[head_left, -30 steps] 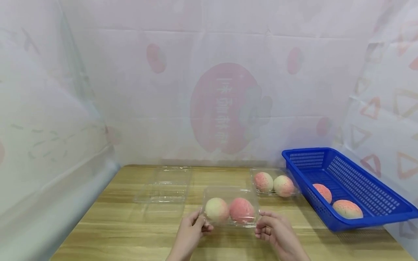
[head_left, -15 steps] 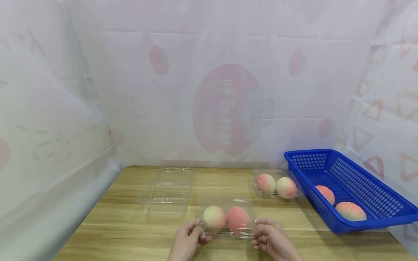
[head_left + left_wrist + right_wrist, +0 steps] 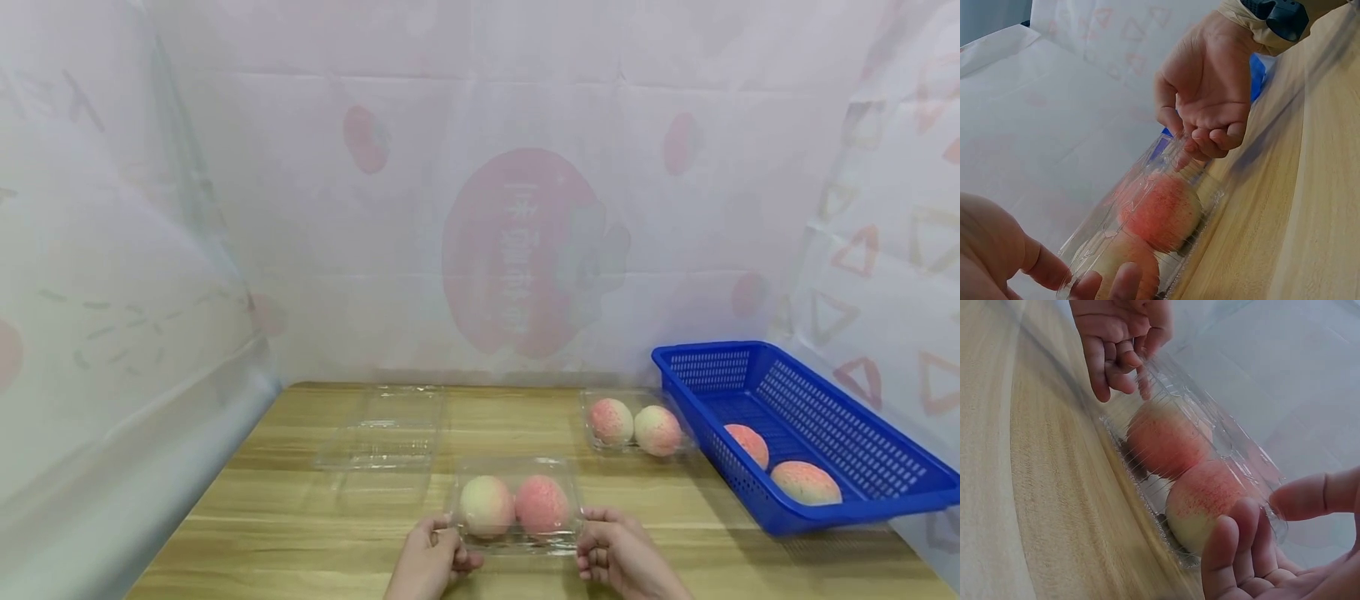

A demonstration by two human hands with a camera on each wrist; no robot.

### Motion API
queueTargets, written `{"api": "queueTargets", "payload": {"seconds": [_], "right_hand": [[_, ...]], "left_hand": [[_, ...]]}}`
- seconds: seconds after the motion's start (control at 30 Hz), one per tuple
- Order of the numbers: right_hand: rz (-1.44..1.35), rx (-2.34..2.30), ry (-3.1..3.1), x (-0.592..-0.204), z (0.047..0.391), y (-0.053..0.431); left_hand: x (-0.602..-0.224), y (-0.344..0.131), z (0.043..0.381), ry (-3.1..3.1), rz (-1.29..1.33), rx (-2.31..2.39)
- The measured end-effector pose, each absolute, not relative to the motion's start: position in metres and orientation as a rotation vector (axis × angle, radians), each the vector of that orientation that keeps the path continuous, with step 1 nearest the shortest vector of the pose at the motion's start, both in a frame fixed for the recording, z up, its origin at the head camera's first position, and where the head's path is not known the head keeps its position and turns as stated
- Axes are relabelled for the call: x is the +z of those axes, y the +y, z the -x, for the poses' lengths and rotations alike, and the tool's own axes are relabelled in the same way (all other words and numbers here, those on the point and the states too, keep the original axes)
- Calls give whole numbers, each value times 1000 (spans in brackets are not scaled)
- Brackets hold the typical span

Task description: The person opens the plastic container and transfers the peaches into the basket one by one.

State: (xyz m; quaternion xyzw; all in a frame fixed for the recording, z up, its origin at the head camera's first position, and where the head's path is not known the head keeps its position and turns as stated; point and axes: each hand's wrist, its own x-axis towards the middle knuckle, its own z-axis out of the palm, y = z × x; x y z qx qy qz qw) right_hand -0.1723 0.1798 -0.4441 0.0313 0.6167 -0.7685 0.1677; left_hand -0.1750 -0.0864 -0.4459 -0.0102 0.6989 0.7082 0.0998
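Note:
A clear plastic clamshell box (image 3: pixel 517 465) with its lid down is held near the front of the wooden table. Inside sit two peaches side by side, a cream one (image 3: pixel 486 507) and a pinker one (image 3: pixel 542 505). My left hand (image 3: pixel 429 560) pinches the box's left end between thumb and fingers. At the opposite end my right hand (image 3: pixel 628 557) grips the edge the same way, its thumb (image 3: pixel 1316 495) on the upper edge and fingers (image 3: pixel 1244 540) along the side. In the right wrist view the box is close over the table (image 3: pixel 1041 506).
At the back right another clear box (image 3: pixel 592 400) holds two peaches, beside a blue plastic basket (image 3: pixel 847 508) with two more peaches (image 3: pixel 806 483) in it. An opened, unfilled clear box (image 3: pixel 390 429) lies at the back left. Printed cloth (image 3: pixel 337 250) surrounds the table.
Both hands have brought the box down and nearer to me, mostly in the first half second, with a slight shift since. The hands keep their hold at both ends.

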Motion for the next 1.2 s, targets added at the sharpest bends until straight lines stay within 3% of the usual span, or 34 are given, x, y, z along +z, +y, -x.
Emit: {"api": "queueTargets", "payload": {"seconds": [1.2], "right_hand": [[-88, -2190, 1679, -442, 169, 179]], "left_hand": [[-445, -87, 174, 2213, 58, 2005]]}}
